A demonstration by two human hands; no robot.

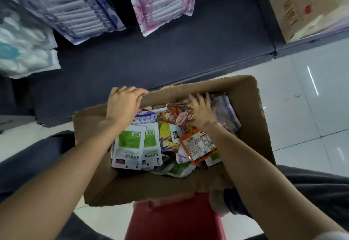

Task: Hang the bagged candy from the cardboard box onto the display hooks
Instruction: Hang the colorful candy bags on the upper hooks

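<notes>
An open cardboard box stands on the floor below me, filled with several candy bags. My left hand grips the box's far left rim, fingers curled over the edge. My right hand is inside the box, fingers spread flat on a colourful red candy bag near the far side. Two white-and-green bags lie at the left of the pile, an orange bag at the right. No display hooks can be made out.
Hanging blue-patterned bags and pink-patterned bags fill the dark display above the box. A beige carton sits at the top right. A red stool is below the box. White tiled floor lies to the right.
</notes>
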